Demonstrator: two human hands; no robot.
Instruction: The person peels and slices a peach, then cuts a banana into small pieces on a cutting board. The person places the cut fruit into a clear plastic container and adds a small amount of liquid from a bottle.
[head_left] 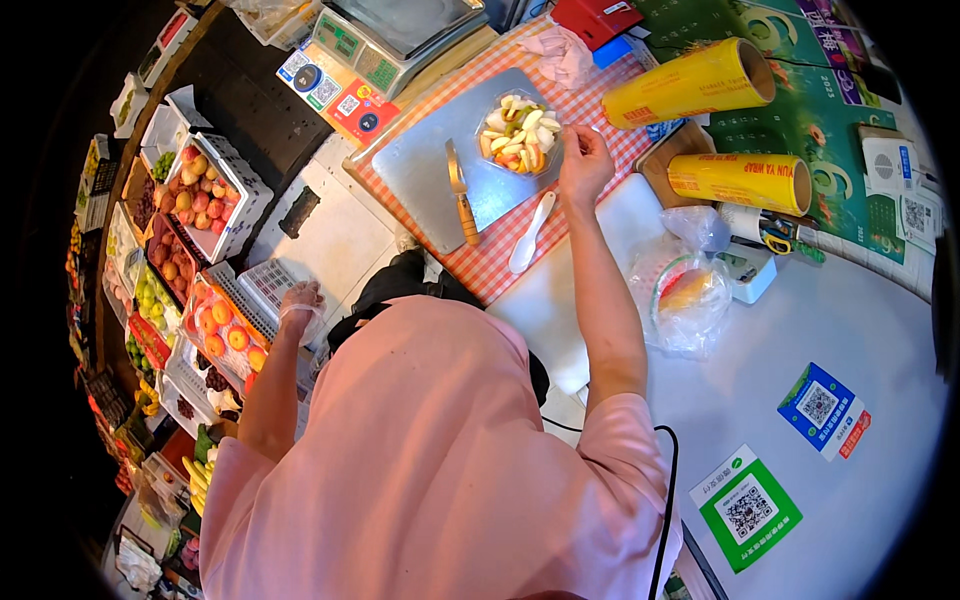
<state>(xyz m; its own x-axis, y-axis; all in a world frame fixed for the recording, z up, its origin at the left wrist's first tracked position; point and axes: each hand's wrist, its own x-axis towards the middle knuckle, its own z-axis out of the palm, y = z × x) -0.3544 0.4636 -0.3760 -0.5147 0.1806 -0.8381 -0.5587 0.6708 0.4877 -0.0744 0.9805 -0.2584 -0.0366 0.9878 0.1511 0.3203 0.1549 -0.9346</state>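
A clear plastic container (549, 172) of cut fruit (520, 135) in pale, green and orange pieces sits on a metal tray (410, 165). My bare right hand (585, 165) is closed, its thumb and fingertips pinching at the container's right rim. On the same tray lies a peeler-like tool with a wooden handle (467, 218). A white plastic spoon-shaped utensil (532, 232) rests on the checked cloth (500, 279) near my right forearm. My left hand (300, 305), in a clear plastic glove, hangs low beside a white plastic basket (270, 285); its finger pose is unclear.
Two yellow film rolls (690, 84) lie right of the cloth. A bagged piece of fruit (685, 295) and scissors (776, 240) are on the white counter (850, 330). A scale (375, 45) stands at the back. Fruit crates (225, 200) line the left.
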